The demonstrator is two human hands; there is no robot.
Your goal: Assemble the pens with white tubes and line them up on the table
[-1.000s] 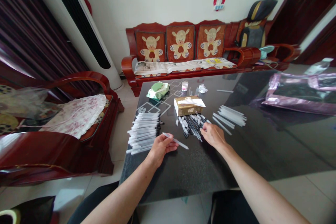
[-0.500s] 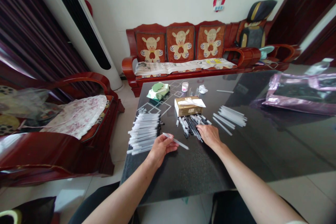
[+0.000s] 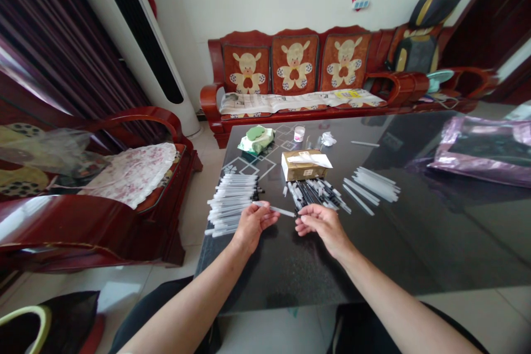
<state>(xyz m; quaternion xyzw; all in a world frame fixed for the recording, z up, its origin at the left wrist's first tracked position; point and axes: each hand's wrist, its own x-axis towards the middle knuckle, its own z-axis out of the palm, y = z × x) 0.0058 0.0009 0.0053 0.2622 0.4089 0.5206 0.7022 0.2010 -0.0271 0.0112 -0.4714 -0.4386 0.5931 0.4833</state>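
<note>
My left hand pinches a translucent white pen barrel, which points to the right. Close to the barrel's far end is my right hand, thumb and fingers closed on a small black pen part. Whether that part touches the barrel is too small to tell. Beside my left hand lies a row of pens with white barrels and black ends. Behind my right hand, black and clear pen parts lie in a loose pile. More white barrels lie farther right.
A gold tissue box stands behind the pile on the dark table. Farther back are a green wipes pack, a small white tub and crumpled tissue. A purple-edged plastic bag lies at the right.
My right hand has left the pile and moved left and nearer to me, to the barrel's end. My left hand has tilted the barrel flatter. The view has shifted slightly.
</note>
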